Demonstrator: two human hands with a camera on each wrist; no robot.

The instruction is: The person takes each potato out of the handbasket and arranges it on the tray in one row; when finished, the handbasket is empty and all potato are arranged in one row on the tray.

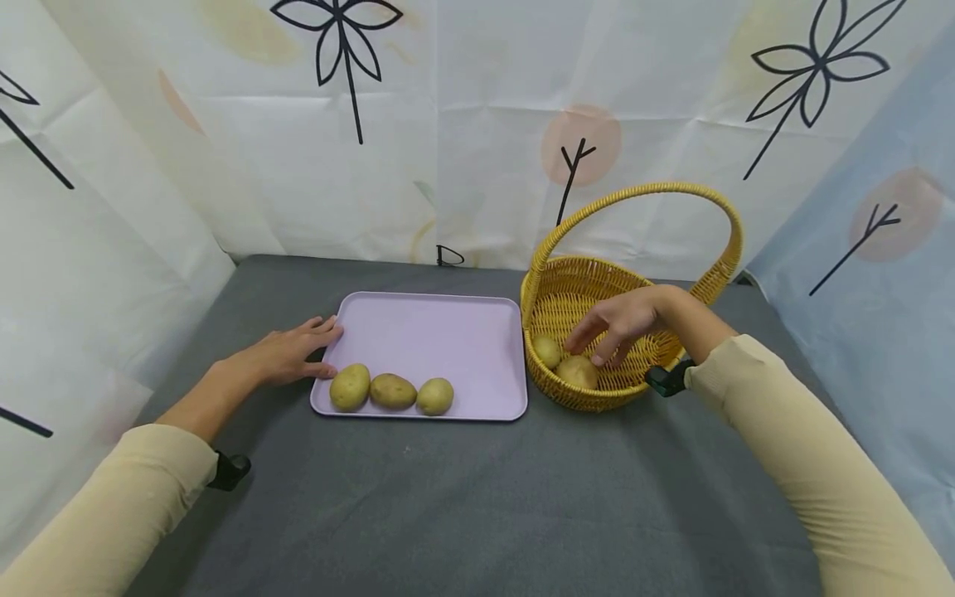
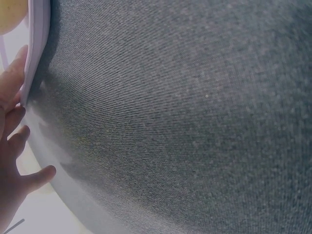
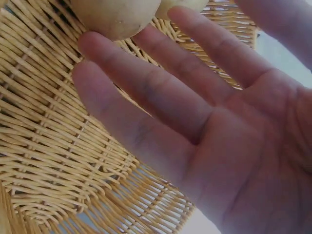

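My right hand (image 1: 627, 319) reaches down inside the yellow woven wicker basket with a hoop handle (image 1: 567, 294), its fingers extended and wrapped around nothing. At their tips sits a large rounded tan potato (image 1: 578, 375), with a smaller pale-yellow potato (image 1: 547, 351) beside it, near the basket's left wall. To grip the larger one well, I would set thumb and fingers on opposite sides and lift gently, minding the handle (a smooth skin could slip). My left hand (image 1: 294, 352) rests, fingers loose, at the left edge of the flat lilac rectangular tray (image 1: 433, 340), where three yellow-brown potatoes (image 1: 393, 391) lie along the near side; light pressure should steady it on the grey cloth-covered desk (image 1: 477, 506).

The head view takes in tray and basket together. Only the right wrist view shows my palm and those nearly straight fingers; whether they touch the potato I cannot tell. The left wrist view shows my left fingers spread, but no basket.
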